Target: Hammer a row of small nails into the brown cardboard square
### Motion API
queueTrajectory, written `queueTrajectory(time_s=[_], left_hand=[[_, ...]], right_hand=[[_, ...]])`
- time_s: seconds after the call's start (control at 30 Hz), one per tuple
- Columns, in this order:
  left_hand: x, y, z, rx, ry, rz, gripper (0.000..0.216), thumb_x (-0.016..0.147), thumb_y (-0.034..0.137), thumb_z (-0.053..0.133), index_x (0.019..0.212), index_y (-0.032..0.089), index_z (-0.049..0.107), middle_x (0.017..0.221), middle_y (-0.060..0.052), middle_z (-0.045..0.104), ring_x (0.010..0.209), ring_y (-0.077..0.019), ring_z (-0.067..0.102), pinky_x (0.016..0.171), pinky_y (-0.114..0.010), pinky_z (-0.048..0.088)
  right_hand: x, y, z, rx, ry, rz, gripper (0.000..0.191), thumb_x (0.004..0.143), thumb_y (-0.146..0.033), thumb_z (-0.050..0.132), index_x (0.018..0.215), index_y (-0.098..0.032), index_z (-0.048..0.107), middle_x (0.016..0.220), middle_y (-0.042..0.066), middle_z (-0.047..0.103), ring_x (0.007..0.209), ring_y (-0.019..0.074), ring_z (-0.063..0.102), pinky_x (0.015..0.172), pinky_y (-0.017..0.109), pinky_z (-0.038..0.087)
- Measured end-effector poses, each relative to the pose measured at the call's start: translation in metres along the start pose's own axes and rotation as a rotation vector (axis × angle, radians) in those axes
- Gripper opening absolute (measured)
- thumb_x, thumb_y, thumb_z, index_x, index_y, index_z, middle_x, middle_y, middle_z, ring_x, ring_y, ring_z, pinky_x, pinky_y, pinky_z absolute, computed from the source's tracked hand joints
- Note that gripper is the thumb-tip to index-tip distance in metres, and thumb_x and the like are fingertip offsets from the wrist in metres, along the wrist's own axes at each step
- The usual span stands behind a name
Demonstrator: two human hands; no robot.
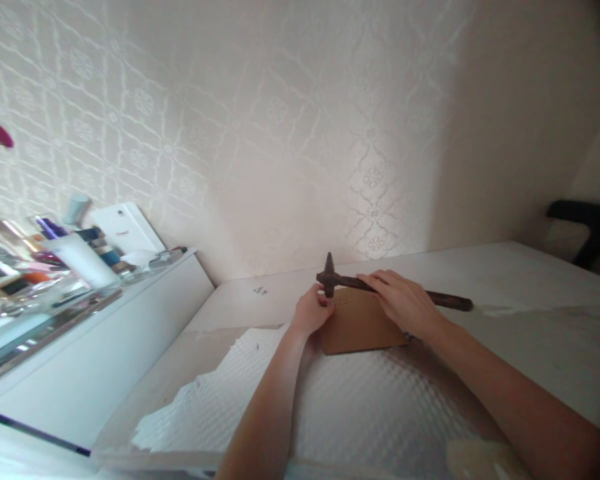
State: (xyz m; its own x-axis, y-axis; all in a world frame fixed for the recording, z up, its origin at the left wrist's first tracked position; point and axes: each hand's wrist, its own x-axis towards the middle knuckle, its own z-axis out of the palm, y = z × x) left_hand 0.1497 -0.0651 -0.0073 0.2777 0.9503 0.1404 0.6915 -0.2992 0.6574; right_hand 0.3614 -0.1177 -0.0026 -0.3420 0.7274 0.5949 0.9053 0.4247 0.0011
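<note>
A small brown board [360, 327] with several tiny holes lies on a white textured sheet [370, 413] on the table. My right hand [405, 303] is wrapped round the handle of a dark hammer [445, 301], close to its head, which rests on the board's far left corner. My left hand [313, 310] is closed in a pinch right beside the hammer head at the board's left edge; what it pinches is too small to make out.
The pale table [530, 280] stands against a patterned wall. To the left, a white dresser [105, 327] carries a mirrored tray crowded with several bottles and tubes. A dark chair arm [587, 223] shows at the far right.
</note>
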Motion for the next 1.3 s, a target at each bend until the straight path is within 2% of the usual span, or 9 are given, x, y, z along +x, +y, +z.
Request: queueTrajectory(time_s=[0.77, 1.13, 1.3], left_hand=[[-0.0004, 0.0008, -0.0012, 0.010, -0.004, 0.001, 0.035, 0.072, 0.016, 0.059, 0.106, 0.019, 0.057, 0.082, -0.001, 0.068, 0.076, -0.0162, 0.063, 0.071, -0.026, 0.047], [0.0036, -0.0038, -0.0045, -0.268, -0.144, -0.041, 0.042, 0.065, 0.000, 0.056, 0.104, 0.015, 0.054, 0.077, -0.001, 0.065, 0.073, -0.0140, 0.062, 0.068, -0.023, 0.046], [0.0044, -0.0030, -0.0056, -0.337, -0.172, -0.056, 0.042, 0.063, -0.006, 0.056, 0.099, 0.015, 0.054, 0.073, 0.001, 0.062, 0.071, -0.0123, 0.061, 0.066, -0.021, 0.046]], right_hand=[[-0.0015, 0.0038, 0.0010, 0.024, -0.013, -0.030, 0.047, 0.082, -0.003, 0.041, 0.124, -0.019, 0.056, 0.106, 0.008, 0.062, 0.096, 0.0205, 0.056, 0.074, 0.029, 0.049], [-0.0022, 0.0011, -0.0002, 0.042, -0.002, 0.009, 0.044, 0.085, -0.006, 0.041, 0.124, -0.020, 0.056, 0.106, 0.007, 0.062, 0.095, 0.0194, 0.057, 0.073, 0.028, 0.048], [-0.0028, 0.0032, 0.0009, 0.018, -0.037, 0.003, 0.046, 0.083, -0.004, 0.041, 0.124, -0.020, 0.056, 0.105, 0.007, 0.063, 0.096, 0.0200, 0.057, 0.072, 0.028, 0.049]])
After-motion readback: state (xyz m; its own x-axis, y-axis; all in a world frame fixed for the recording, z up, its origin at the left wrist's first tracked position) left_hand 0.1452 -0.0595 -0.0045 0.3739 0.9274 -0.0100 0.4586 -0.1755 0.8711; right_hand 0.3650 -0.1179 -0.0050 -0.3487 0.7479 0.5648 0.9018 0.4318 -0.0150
